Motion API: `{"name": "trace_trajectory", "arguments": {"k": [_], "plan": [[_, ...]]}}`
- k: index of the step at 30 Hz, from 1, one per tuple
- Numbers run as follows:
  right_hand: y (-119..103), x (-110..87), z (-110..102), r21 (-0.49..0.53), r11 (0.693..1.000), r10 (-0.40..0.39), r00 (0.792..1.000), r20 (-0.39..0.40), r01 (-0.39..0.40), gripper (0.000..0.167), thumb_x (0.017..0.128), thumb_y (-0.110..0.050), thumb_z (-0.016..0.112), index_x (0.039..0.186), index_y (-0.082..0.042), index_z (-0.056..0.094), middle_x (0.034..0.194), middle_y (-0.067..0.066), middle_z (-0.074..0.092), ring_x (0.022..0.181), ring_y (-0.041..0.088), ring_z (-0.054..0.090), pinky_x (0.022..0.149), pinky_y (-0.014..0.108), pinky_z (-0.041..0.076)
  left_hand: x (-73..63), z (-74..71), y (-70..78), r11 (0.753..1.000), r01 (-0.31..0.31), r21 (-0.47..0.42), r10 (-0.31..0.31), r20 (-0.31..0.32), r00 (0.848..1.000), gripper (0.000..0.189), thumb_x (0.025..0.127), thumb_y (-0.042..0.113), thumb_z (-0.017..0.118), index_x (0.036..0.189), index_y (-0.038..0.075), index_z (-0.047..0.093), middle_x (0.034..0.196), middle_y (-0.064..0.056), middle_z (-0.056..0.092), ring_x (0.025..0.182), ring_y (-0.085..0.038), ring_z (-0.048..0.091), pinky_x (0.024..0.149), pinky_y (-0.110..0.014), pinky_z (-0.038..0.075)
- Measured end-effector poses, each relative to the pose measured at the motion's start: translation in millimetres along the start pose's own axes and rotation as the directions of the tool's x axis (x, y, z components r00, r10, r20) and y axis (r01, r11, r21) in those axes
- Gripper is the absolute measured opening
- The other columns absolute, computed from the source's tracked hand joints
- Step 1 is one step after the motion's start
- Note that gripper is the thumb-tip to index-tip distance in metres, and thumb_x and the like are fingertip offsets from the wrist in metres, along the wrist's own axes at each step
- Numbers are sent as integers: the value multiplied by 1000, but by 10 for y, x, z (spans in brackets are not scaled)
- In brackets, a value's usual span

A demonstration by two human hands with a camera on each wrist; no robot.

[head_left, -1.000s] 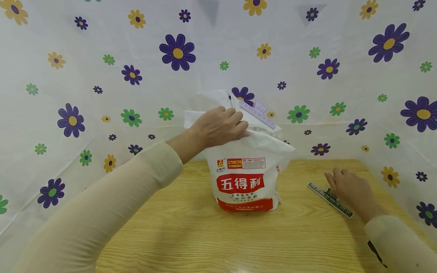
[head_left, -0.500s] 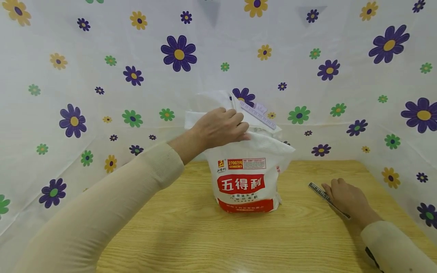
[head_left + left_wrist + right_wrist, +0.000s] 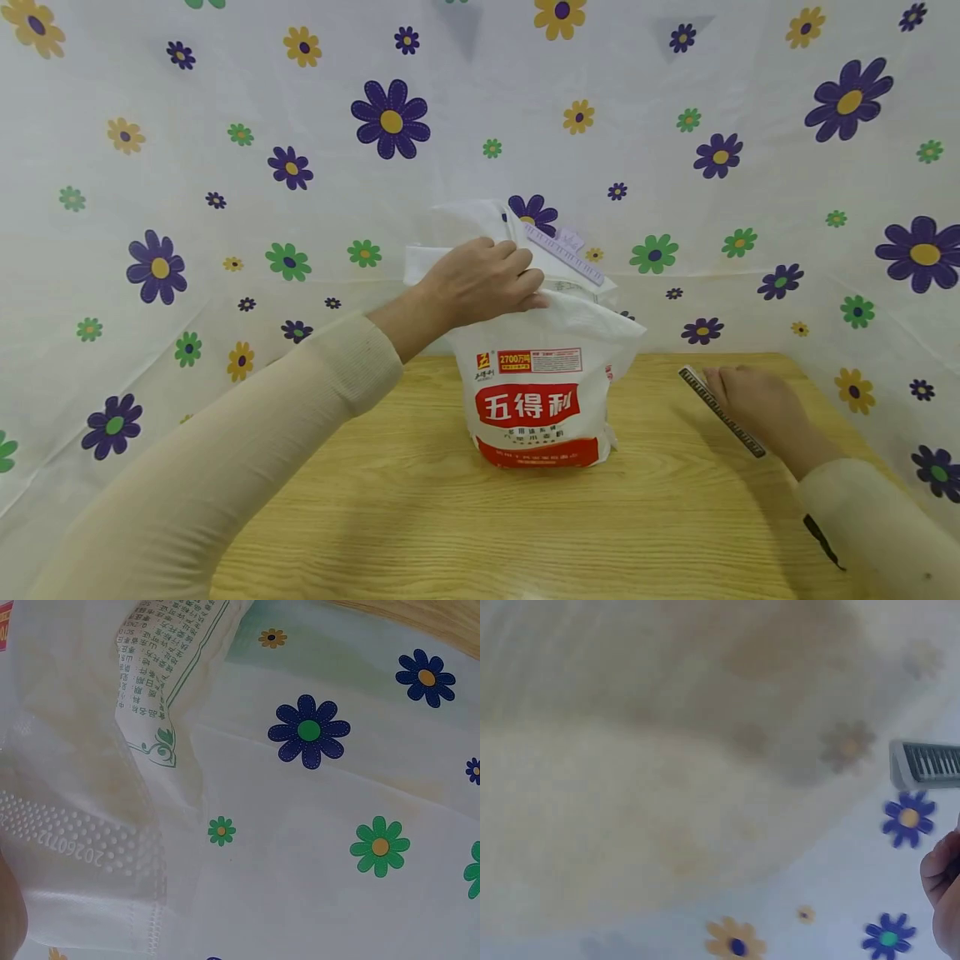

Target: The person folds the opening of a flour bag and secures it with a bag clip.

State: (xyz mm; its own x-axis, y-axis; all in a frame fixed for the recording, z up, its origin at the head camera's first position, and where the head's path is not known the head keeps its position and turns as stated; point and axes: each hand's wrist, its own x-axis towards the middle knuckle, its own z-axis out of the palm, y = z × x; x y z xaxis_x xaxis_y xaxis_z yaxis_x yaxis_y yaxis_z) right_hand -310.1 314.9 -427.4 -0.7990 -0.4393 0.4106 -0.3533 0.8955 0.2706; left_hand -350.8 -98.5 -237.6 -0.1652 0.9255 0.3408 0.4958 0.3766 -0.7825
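My left hand [image 3: 480,279] grips the gathered top of a white woven flour bag [image 3: 540,333] with red print, which stands upright on the table. In the left wrist view, the bag's rim [image 3: 67,840] shows a stamped number, and only a sliver of that hand appears. A pale purple ruler [image 3: 564,252] with a raised ornament lies along the bag's sloping upper edge. On the right, my right hand [image 3: 757,408] pinches a dark ruler [image 3: 720,412] with pale bar marks, held tilted above the table. One end of this ruler [image 3: 930,765] shows in the right wrist view.
The light wooden table [image 3: 420,525] lies under the bag. A white curtain [image 3: 465,83] printed with purple, green and yellow flowers closes off the back and both sides. A dark strap [image 3: 823,542] hangs below the right sleeve.
The right hand has come down onto the dark ruler, taken hold of it and raised it off the table. My left hand and the bag stay in place.
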Motion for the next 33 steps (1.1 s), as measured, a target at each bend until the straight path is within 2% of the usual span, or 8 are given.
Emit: {"name": "trace_trajectory", "arguments": {"k": [4,8,11,16,21,27,29,33], "plan": [[-20,242,-255,121,986,131,983,-129,-115,47,104,-21,49,59,-12,39,51,0,36,47,14,32,43,28,28,-2,5,-4,1000,0,-11,0,0,1000,40,105,47,43,88,14,59,74,-1,59,61,-15,53,55,-24,45],[-16,448,-555,93,994,75,958,-278,-50,48,101,-19,51,56,-15,33,48,-3,29,45,11,23,43,26,20,1,2,-3,1000,0,-17,0,-1,1000,40,106,46,42,89,14,58,74,-1,59,61,-15,53,55,-24,45],[-12,585,-756,32,999,-21,919,-393,37,50,102,-24,44,56,-15,28,47,-3,24,44,9,16,42,25,14,4,-4,-2,1000,0,-21,0,-3,1000,40,106,46,43,89,14,59,74,-1,59,61,-14,53,55,-24,45],[-55,796,-1033,-47,987,-155,848,-508,152,58,109,-36,24,55,-14,30,46,-2,24,42,9,15,42,24,12,13,1,-8,1000,0,-22,0,-11,1000,40,106,46,42,88,14,59,73,-1,59,61,-14,53,55,-24,45],[-139,956,-1253,-108,965,-259,794,-551,239,61,110,-37,21,55,-13,32,46,-2,25,41,9,17,39,25,14,11,5,-13,1000,1,-29,-1,-9,1000,41,106,46,42,88,14,59,73,-1,59,60,-14,52,54,-24,44],[-307,1050,-1424,-78,958,-279,828,-487,278,65,109,-45,16,61,-10,44,45,1,39,38,11,30,37,23,22,2,3,-16,999,1,-34,-1,-8,1000,40,106,46,43,88,14,59,73,-1,59,61,-14,53,55,-24,44],[-364,1073,-1449,-83,949,-305,822,-481,303,64,109,-44,18,62,-10,44,46,1,38,37,11,30,38,23,21,5,7,-17,999,2,-37,-2,-11,1000,40,105,46,43,88,14,59,73,-1,59,61,-14,53,55,-24,44],[-462,1133,-1458,-117,926,-368,785,-497,360,62,110,-41,21,60,-11,41,46,-2,30,38,10,23,40,22,18,8,25,-15,999,5,-33,-6,-19,1000,40,105,47,44,87,14,59,72,0,58,60,-14,51,54,-24,42]]}}
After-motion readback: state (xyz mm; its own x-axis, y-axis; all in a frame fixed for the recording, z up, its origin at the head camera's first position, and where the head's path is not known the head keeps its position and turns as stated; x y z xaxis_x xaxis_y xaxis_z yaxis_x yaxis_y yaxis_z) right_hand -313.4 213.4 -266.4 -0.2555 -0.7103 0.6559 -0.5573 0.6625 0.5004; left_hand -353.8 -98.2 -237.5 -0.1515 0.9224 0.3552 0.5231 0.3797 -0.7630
